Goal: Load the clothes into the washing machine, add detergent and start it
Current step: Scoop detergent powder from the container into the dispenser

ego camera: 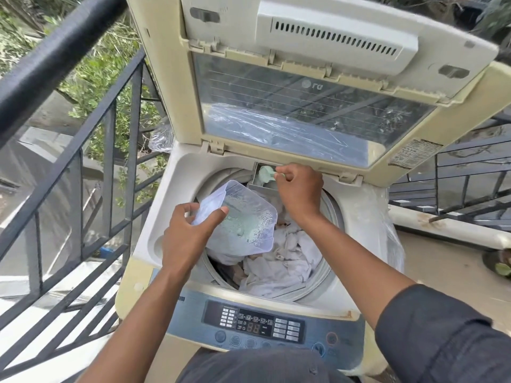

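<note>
Green powder sits low in the clear tub (243, 217), gripped at its rim by the left hand (188, 233) over the clothes (284, 261). Light, stiff, probably slippery. At the far drawer (261, 178), the right hand (300, 189) pinches the scoop (266, 172) by its handle, the sensible hold.

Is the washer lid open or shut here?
Open. The lid stands raised behind the drum, its glass panel facing the camera, and the clothes inside are exposed while both hands work over the opening.
</note>
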The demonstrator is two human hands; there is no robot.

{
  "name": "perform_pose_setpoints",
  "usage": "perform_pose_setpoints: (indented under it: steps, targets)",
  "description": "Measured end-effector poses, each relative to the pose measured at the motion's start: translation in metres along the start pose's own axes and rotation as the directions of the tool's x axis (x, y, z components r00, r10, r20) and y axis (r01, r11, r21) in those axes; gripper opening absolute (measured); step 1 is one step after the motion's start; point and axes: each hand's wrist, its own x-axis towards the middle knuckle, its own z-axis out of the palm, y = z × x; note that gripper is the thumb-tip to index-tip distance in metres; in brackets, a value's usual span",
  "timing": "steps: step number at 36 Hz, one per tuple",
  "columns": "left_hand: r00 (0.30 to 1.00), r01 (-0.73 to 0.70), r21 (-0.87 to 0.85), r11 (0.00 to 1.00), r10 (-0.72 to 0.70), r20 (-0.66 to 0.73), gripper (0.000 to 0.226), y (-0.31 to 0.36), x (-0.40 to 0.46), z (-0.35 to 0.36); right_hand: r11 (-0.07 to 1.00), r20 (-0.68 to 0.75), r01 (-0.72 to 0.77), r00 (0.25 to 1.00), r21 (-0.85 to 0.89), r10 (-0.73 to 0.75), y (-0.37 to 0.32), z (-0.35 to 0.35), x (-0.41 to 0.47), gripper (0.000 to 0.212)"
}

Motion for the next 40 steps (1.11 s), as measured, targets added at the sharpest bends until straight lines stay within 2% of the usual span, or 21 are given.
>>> perform_pose_setpoints:
  steps: [6,13,21,24,28,33,37,40]
  targets:
    - [1.000,0.005,0.008,1.000,-0.005,0.010,0.082,0.001,0.002,0.001,0.992,0.022,0.109,0.994,-0.067,-0.108,-0.001,-0.003,0.000,0.015]
    - [1.000,0.006,0.003,1.000,-0.006,0.007,0.085,-0.001,0.004,0.003,0.967,0.028,0.222,0.975,-0.121,-0.221,-0.002,-0.005,-0.004,0.008]
    - [1.000,-0.001,0.012,1.000,0.001,0.004,0.085,-0.003,0.004,0.006,0.933,0.087,0.276,0.961,-0.229,-0.263,0.008,-0.010,-0.005,0.018]
    - [1.000,-0.007,0.012,1.000,0.006,0.008,0.085,-0.003,0.004,0.005,0.892,0.130,0.329,0.944,-0.310,-0.303,0.013,-0.011,-0.003,0.015]
    - [1.000,-0.012,0.006,1.000,0.012,0.019,0.088,-0.001,0.004,0.003,0.785,0.215,0.464,0.886,-0.410,-0.411,0.019,-0.013,0.000,0.021]
    - [1.000,-0.018,0.018,1.000,0.018,0.023,0.086,0.002,0.003,0.001,0.751,0.251,0.486,0.874,-0.447,-0.416,0.028,-0.018,0.002,0.020]
    - [0.999,-0.026,0.011,1.000,0.026,0.028,0.083,0.003,0.002,0.001,0.769,0.212,0.470,0.883,-0.433,-0.420,0.032,-0.025,-0.001,0.019]
    - [0.999,-0.039,0.014,0.999,0.038,0.037,0.081,0.001,0.001,0.001,0.792,0.097,0.455,0.884,-0.407,-0.457,0.026,-0.037,-0.012,0.021]
